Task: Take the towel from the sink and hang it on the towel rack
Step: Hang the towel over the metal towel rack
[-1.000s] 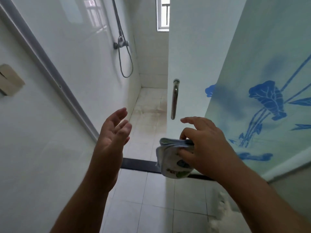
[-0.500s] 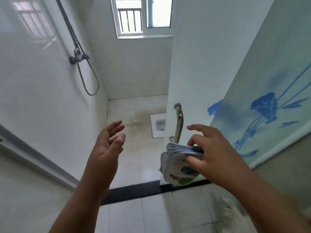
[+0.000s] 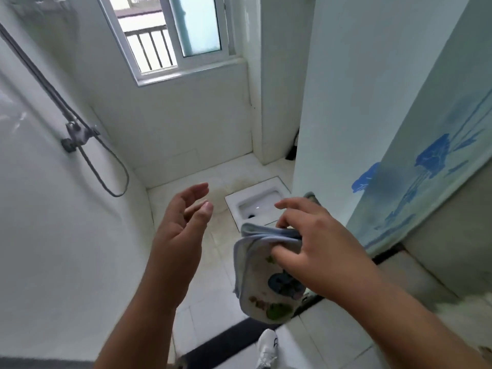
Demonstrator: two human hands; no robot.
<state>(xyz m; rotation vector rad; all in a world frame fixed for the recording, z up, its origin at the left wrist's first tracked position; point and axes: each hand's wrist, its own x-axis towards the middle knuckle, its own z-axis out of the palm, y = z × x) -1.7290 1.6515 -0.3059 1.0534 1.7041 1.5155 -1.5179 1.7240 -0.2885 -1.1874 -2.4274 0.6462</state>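
Room: a white-tiled shower stall with an aluminium-framed sliding window (image 3: pixel 170 38) high on the far wall; no towel rack and no sink appear in the head view, so where the rack is cannot be told.
Door: a pale frosted glass panel printed with blue lotus leaves (image 3: pixel 426 166) stands at the right, just beside the carrying hand.
Floor: cream floor tiles (image 3: pixel 213 283) with a white ceramic squat pan (image 3: pixel 255 202) set in them and a dark threshold strip across the doorway.
Shower: a grey metal mixer with a looped hose (image 3: pixel 80 135) on the left wall, well apart from both hands.
Right hand (image 3: pixel 314 251): its fingers are pinched shut on the top edge of the cloth, thumb under, index lifted free.
Left hand (image 3: pixel 181 230): empty, fingers spread and loosely curled, palm turned toward the cloth.
Towel: the small white cotton towel with a pale blue border and coloured cartoon print (image 3: pixel 263 278) hangs folded from the right hand, in the air above the floor.
Step in hand: carrying, probably.
Doing it well: bring the left hand to a free corner, open the fold between both hands, and keep the lower edge off the floor.
Risk: a one-sided pinch may let it slip.
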